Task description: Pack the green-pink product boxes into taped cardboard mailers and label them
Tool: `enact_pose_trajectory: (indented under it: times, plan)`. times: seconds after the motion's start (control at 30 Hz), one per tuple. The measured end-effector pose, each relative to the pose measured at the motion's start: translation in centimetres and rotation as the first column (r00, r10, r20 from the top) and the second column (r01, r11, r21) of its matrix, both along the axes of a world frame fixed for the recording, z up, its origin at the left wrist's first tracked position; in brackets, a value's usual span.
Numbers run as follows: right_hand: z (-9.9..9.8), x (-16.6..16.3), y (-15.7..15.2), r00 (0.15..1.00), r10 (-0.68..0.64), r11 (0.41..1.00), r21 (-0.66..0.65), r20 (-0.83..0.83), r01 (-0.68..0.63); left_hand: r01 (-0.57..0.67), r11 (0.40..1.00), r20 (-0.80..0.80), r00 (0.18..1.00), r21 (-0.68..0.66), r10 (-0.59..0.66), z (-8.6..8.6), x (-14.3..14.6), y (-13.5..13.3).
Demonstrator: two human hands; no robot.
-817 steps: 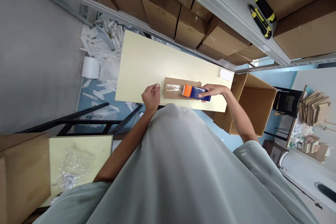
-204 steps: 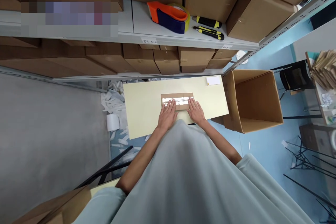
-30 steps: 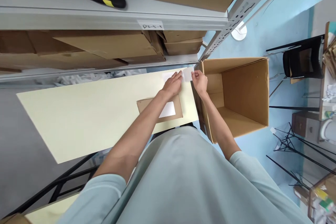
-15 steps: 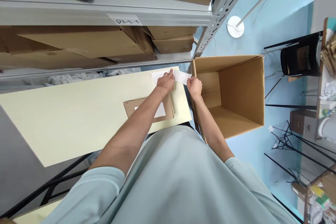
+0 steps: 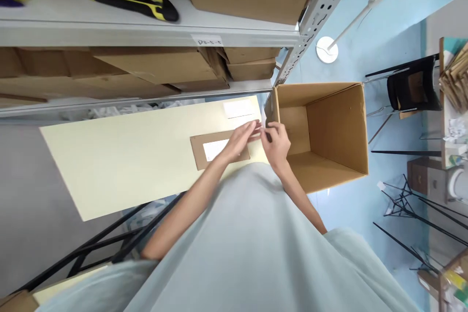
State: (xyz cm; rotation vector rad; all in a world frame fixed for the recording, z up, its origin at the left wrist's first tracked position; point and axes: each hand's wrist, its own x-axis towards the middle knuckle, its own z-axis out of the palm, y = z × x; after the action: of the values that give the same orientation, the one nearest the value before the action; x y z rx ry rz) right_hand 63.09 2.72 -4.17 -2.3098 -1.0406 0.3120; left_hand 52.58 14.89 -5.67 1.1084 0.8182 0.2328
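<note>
My right hand (image 5: 277,145) is closed in a pinch beside the open box's near edge. A small white paper slip (image 5: 263,118) stands at its fingertips, seen nearly edge-on. My left hand (image 5: 241,139) reaches across the small flat cardboard box (image 5: 199,152), its fingers stretched out and meeting the right fingertips. That box lies on the pale yellow board (image 5: 139,156) and bears a white label (image 5: 214,148), partly hidden by my left hand. Another white paper piece (image 5: 238,108) lies flat on the board, above my hands in the picture.
A large open cardboard box (image 5: 338,126) stands right of the board. The metal shelf (image 5: 146,34) holds cardboard boxes (image 5: 153,66) and yellow-black utility knives (image 5: 124,0). A white fan's base (image 5: 327,50) and a black chair (image 5: 415,87) are further right.
The white slip has come away from the paper on the board, where my left hand was pressing. Both hands have moved down in the picture, and my left hand has moved right towards the other.
</note>
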Motion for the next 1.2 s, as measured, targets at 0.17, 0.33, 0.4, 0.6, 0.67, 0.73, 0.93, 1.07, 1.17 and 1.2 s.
enact_pose_trajectory:
  times: [0.17,0.33,0.4,0.6,0.67,0.73,0.93,1.07,1.17,1.2]
  plan:
    - [2.3,-5.8,0.2,0.871,0.491,0.871,-0.030,0.006,-0.490,-0.366,0.902,-0.050,0.930,-0.230,0.365,3.1,-7.2,-4.0]
    - [4.6,-7.2,0.5,0.782,0.623,0.781,-0.069,0.013,-0.620,-0.258,0.962,-0.170,0.948,0.090,0.270,3.5,-12.8,-2.5]
    - [5.6,-6.4,1.3,0.775,0.632,0.774,-0.076,0.018,-0.629,-0.051,0.962,-0.224,0.968,0.269,0.114,4.3,-14.7,-1.7]
    - [7.3,-5.2,3.1,0.662,0.580,0.735,-0.046,-0.474,-0.677,0.025,0.897,-0.232,0.969,0.441,0.087,7.4,-17.7,0.2]
    - [7.5,-5.8,3.0,0.612,0.509,0.797,0.062,-0.605,-0.601,-0.121,0.916,-0.175,0.964,0.382,0.200,8.2,-17.6,0.8]
    - [7.7,-6.6,2.9,0.602,0.441,0.866,0.140,-0.666,-0.479,-0.236,0.921,-0.130,0.949,0.310,0.287,8.7,-17.3,0.9]
    - [8.9,-8.1,3.7,0.753,0.248,0.964,0.236,-0.610,-0.126,-0.033,0.996,-0.025,0.999,0.084,0.035,9.7,-16.5,-2.0]
    - [9.8,-8.1,4.2,0.803,0.193,0.971,0.228,-0.564,-0.074,-0.063,0.995,0.023,0.998,0.073,0.061,10.3,-16.9,-3.5]
    - [10.3,-7.9,4.2,0.831,0.157,0.972,0.231,-0.534,-0.036,-0.108,0.991,0.017,0.994,0.076,0.107,10.7,-17.7,-3.3]
    - [10.4,-7.9,4.2,0.837,0.150,0.972,0.231,-0.527,-0.029,-0.122,0.990,0.011,0.993,0.074,0.121,10.7,-17.9,-3.1]
